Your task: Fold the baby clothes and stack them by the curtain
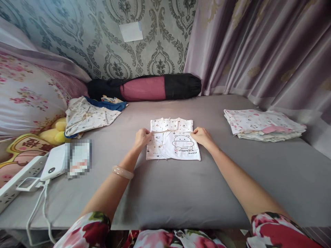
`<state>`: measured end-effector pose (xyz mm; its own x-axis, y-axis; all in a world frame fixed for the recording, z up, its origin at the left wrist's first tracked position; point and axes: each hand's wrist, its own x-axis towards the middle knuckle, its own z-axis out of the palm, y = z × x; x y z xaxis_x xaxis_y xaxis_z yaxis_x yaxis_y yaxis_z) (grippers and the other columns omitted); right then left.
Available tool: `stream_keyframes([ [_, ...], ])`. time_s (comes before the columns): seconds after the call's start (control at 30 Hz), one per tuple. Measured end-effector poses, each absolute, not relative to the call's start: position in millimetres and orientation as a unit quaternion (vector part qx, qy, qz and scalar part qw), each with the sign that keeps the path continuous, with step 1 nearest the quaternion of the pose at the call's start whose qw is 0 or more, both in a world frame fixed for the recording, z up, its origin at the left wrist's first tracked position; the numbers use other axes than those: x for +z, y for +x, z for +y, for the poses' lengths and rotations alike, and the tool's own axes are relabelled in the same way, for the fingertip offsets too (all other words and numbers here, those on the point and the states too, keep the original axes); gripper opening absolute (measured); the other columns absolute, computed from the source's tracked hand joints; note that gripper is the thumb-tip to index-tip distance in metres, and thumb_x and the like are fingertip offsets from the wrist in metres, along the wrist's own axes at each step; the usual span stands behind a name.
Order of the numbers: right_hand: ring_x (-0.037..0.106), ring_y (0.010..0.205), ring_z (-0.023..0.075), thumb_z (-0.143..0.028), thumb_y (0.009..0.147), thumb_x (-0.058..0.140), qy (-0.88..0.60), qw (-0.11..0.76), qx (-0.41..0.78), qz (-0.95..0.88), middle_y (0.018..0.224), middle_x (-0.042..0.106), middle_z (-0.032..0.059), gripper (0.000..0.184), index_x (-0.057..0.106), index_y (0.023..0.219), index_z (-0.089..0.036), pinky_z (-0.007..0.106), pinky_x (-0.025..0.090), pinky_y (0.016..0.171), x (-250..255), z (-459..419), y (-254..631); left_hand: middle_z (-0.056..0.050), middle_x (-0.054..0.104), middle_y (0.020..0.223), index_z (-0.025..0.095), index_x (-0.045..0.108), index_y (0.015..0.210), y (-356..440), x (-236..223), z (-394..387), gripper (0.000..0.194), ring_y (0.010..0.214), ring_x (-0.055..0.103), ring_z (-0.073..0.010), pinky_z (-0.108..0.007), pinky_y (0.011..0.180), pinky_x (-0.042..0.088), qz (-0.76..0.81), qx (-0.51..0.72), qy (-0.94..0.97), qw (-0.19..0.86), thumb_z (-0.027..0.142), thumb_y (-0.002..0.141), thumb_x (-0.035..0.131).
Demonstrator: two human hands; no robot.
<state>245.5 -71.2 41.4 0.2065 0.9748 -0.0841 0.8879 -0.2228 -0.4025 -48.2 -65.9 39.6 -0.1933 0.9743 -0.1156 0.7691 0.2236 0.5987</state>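
Observation:
A small white baby shirt [157,146] lies on the grey sheet in front of me, its sides folded in and its upper part laid out flat above a crease. A cartoon animal and lettering are printed on its right half. My left hand [142,138] pinches the shirt's left edge at the crease. On the opposite edge, at about the same height, my right hand [203,137] grips the cloth between thumb and fingers. A pale bangle [122,172] circles my left wrist.
Folded printed clothes [263,124] are stacked at the right. Loose clothes [90,115] lie at the left, near a power strip [23,181] and a white power bank [54,162] with cables. A black and maroon roll bag [144,88] rests along the wall.

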Motion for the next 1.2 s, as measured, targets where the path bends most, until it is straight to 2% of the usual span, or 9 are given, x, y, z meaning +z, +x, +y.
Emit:
stream_keyframes([
  [0.13,0.066,0.092,0.0251,-0.031,0.087,0.049,-0.766,0.112,0.119,-0.621,0.097,0.072,0.0113,0.023,0.067,0.097,-0.019,0.029,0.043,0.070,45.1,-78.3,235.4,-0.006,0.071,0.092,0.020,0.058,0.092,-45.9,33.8,-68.6,0.016,0.087,0.063,-0.0200,-0.026,0.067,0.043,0.745,0.209,0.605,0.188,0.033,0.085,0.055],
  [0.27,0.065,0.097,0.0264,-0.026,0.094,0.041,-0.760,0.083,0.078,-0.639,0.104,0.069,0.0152,0.028,0.061,0.111,-0.016,0.032,0.043,0.076,46.3,-88.4,228.8,-0.006,0.069,0.095,0.023,0.052,0.106,-44.7,29.1,-73.8,0.017,0.089,0.064,-0.0226,-0.029,0.068,0.042,0.736,0.156,0.646,0.128,0.030,0.091,0.047],
  [0.47,0.064,0.100,0.0282,-0.022,0.097,0.035,-0.739,0.046,0.055,-0.670,0.108,0.067,0.0163,0.030,0.059,0.114,-0.015,0.034,0.043,0.078,49.9,-94.2,232.2,-0.010,0.066,0.099,0.021,0.050,0.112,-54.7,28.1,-80.7,0.021,0.098,0.061,-0.0257,-0.032,0.077,0.044,0.672,0.096,0.733,0.048,0.025,0.095,0.038],
  [0.67,0.058,0.111,0.0283,-0.021,0.098,0.031,-0.699,0.062,0.008,-0.713,0.120,0.061,0.0184,0.036,0.061,0.116,-0.014,0.038,0.041,0.092,59.9,-88.2,220.9,-0.012,0.063,0.110,0.019,0.055,0.115,-53.5,33.6,-67.1,0.036,0.104,0.058,-0.0258,-0.038,0.090,0.046,0.638,0.125,0.759,0.033,0.010,0.081,0.047],
  [0.73,0.051,0.122,0.0269,-0.026,0.099,0.031,-0.641,0.089,0.005,-0.762,0.131,0.057,0.0161,0.038,0.059,0.123,-0.015,0.038,0.036,0.102,56.6,-82.2,210.0,-0.013,0.061,0.117,0.018,0.056,0.118,-37.7,34.5,-60.7,0.037,0.109,0.057,-0.0260,-0.040,0.095,0.045,0.614,0.154,0.774,0.020,0.011,0.083,0.046],
  [0.8,0.038,0.136,0.0252,-0.030,0.100,0.032,-0.571,0.101,0.012,-0.814,0.146,0.046,0.0120,0.043,0.051,0.135,-0.016,0.040,0.024,0.114,49.0,-74.8,199.2,-0.012,0.059,0.127,0.019,0.055,0.123,-17.2,32.4,-55.0,0.036,0.119,0.053,-0.0252,-0.041,0.101,0.043,0.581,0.169,0.796,0.021,0.017,0.091,0.041],
  [0.9,0.018,0.147,0.0250,-0.036,0.101,0.029,-0.514,0.087,0.023,-0.853,0.158,0.029,0.0072,0.051,0.038,0.148,-0.017,0.046,0.007,0.119,34.1,-64.2,188.8,-0.011,0.046,0.147,0.017,0.047,0.137,9.6,23.4,-48.2,0.043,0.140,0.035,-0.0255,-0.044,0.115,0.029,0.557,0.152,0.816,-0.004,0.027,0.099,0.030],
  [1.0,0.012,0.149,0.0252,-0.039,0.101,0.026,-0.515,0.068,0.046,-0.853,0.160,0.023,0.0055,0.055,0.032,0.151,-0.019,0.048,0.005,0.119,21.2,-57.2,186.6,-0.010,0.037,0.155,0.016,0.040,0.145,21.2,12.1,-43.3,0.050,0.146,0.024,-0.0269,-0.046,0.120,0.017,0.561,0.118,0.819,-0.018,0.034,0.100,0.026],
  [1.2,0.010,0.149,0.0235,-0.041,0.101,0.021,-0.523,0.063,0.070,-0.847,0.161,0.018,0.0035,0.056,0.029,0.153,-0.021,0.049,0.007,0.119,12.8,-54.5,189.0,-0.008,0.032,0.157,0.018,0.036,0.149,19.1,5.9,-40.2,0.053,0.145,0.027,-0.0247,-0.045,0.119,0.022,0.559,0.070,0.826,0.013,0.035,0.100,0.024],
])
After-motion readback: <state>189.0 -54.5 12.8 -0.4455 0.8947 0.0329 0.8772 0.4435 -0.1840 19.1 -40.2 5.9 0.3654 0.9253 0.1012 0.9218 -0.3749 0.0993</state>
